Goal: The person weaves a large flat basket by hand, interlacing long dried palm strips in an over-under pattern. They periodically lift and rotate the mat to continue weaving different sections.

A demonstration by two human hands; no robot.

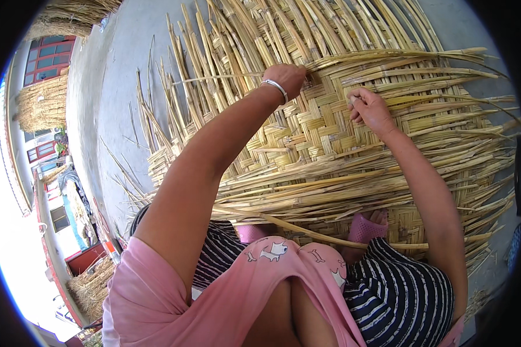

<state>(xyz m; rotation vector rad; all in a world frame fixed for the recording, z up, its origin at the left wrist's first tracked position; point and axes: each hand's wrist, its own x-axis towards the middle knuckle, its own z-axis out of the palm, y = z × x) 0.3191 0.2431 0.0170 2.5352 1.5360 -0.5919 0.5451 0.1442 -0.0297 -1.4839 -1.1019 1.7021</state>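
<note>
A large mat of split reeds [324, 124], woven in a zigzag pattern, lies on the ground before me. My left hand [285, 80], with a silver bangle at its wrist, is closed at the weave's far edge. A thin reed strip [217, 77] runs leftward from this fist across the long upright reeds. To the right, my right hand [371, 110] is over the woven part, thumb and fingers curled together; whatever may be between them is hidden. Loose reed ends [463, 75] fan out beyond it.
Long unwoven reeds [243, 34] spread from the far side of the mat. Pink footwear [366, 228] shows beneath me on the mat. Scattered thin stalks [121, 173] lie on the grey concrete ground [113, 87]. Straw bundles [42, 104] stand by a building at the left.
</note>
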